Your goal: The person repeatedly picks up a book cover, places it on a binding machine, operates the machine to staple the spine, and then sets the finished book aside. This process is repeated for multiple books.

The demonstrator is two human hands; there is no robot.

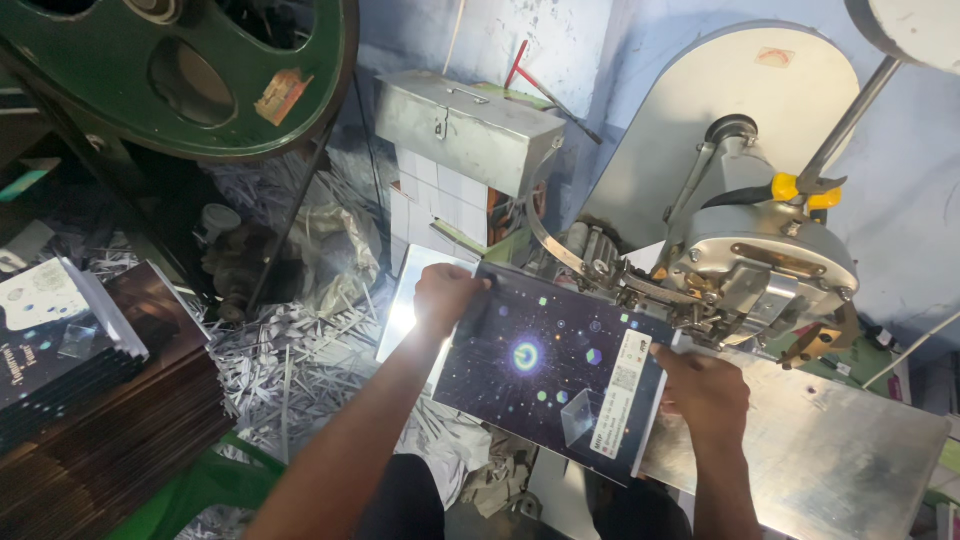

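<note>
A dark booklet [555, 365] with a space-pattern cover lies on the metal table [830, 450] of a grey stitching machine [760, 255]. My left hand [445, 297] grips the booklet's far left corner. My right hand [705, 392] holds its right edge, next to a white label strip. The booklet's top edge sits under the machine's head.
A stack of similar dark booklets [70, 345] stands at the left. White paper trimmings [300, 350] litter the floor. A large green wheel [190, 70] is at top left, a grey metal box [465, 125] behind. Yellow-handled pliers [800, 188] rest on the machine.
</note>
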